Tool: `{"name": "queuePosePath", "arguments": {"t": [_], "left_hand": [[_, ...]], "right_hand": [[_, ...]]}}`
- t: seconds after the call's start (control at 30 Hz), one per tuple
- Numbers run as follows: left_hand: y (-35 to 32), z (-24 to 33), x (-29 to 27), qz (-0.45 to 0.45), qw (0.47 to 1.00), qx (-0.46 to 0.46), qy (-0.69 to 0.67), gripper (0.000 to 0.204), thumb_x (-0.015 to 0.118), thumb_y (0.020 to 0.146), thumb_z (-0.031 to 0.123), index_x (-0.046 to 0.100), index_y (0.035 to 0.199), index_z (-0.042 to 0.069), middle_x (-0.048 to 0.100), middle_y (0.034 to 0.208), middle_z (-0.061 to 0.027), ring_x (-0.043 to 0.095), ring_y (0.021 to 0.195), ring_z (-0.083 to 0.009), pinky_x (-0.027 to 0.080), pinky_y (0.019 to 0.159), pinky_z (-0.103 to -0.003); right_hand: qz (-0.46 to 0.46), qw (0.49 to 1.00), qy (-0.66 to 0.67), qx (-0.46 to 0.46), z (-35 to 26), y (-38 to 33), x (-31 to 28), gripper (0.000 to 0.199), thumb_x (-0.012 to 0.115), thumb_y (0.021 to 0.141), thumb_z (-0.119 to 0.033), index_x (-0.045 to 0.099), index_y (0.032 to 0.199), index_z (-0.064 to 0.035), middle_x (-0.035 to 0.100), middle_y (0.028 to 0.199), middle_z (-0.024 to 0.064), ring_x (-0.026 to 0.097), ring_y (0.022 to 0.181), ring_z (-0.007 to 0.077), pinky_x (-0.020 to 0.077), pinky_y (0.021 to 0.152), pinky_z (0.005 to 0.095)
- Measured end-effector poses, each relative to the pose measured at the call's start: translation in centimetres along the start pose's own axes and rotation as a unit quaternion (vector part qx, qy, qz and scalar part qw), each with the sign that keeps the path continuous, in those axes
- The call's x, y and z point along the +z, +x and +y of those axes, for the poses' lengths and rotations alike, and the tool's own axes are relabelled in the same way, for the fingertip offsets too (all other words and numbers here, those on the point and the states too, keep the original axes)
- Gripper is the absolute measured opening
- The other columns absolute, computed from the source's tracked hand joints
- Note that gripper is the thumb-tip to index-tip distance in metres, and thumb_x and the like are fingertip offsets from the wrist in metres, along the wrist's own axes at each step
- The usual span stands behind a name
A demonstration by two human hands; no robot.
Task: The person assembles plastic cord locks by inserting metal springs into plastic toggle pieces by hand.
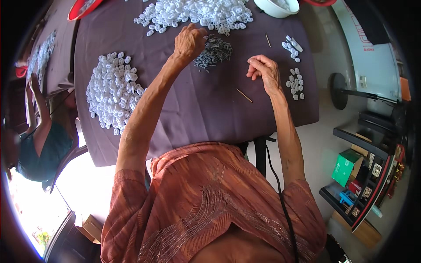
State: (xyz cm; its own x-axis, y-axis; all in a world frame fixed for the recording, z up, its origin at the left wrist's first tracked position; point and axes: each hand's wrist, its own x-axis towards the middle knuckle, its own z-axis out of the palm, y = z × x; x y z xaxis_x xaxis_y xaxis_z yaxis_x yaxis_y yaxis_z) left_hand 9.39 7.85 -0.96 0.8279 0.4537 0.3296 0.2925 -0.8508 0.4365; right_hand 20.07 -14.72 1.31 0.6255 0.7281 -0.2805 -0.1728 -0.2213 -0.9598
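My left hand (189, 42) is closed, its fingers bent inward at the left edge of a heap of small dark grey nail-like pins (215, 51). Whether it pinches something is hidden. Just behind it spreads a large pile of small white oval plastic pieces (193, 13). My right hand (265, 72) hovers over the cloth to the right of the pins, fingers loosely bent and apart, with nothing visible in them. A thin wooden stick (244, 96) lies near it, and a second thin stick (268, 40) lies farther back.
Another pile of white pieces (113, 90) covers the table's left side. Two small groups, one near (295, 83) and one farther (291, 47), lie at the right edge. A white bowl (277, 8) and red basin (81, 9) stand at the back. At left, another person (46, 149) sits.
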Motion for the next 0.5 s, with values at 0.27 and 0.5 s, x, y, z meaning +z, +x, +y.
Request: {"name": "queuePosePath", "arguments": {"t": [0.27, 0.5], "left_hand": [[0.7, 0.2, 0.7, -0.011, 0.998, 0.053, -0.035, 0.006, 0.052, 0.069, 0.006, 0.055, 0.073, 0.004, 0.057, 0.075, -0.011, 0.057, 0.072, -0.03, 0.045, 0.063, -0.04], [-0.9, 0.4, -4.1, -0.004, 0.995, 0.021, -0.1, 0.019, 0.056, 0.074, 0.01, 0.063, 0.091, 0.005, 0.062, 0.079, -0.0089, 0.061, 0.076, -0.0201, 0.048, 0.069, -0.03]], "right_hand": [[0.007, 1.0, 0.008, -0.008, 0.2, 0.0, 0.1, 0.016, 0.056, 0.081, -0.016, 0.058, 0.081, -0.0002, 0.055, 0.06, 0.0042, 0.054, 0.05, 0.0109, 0.0403, 0.043, 0.0187], [0.01, 0.999, -0.018, -0.026, 0.2, -0.1, 0.5, 0.014, 0.057, 0.08, -0.015, 0.059, 0.081, -0.0011, 0.055, 0.06, 0.0026, 0.053, 0.05, 0.0081, 0.0394, 0.043, 0.0178]]}}
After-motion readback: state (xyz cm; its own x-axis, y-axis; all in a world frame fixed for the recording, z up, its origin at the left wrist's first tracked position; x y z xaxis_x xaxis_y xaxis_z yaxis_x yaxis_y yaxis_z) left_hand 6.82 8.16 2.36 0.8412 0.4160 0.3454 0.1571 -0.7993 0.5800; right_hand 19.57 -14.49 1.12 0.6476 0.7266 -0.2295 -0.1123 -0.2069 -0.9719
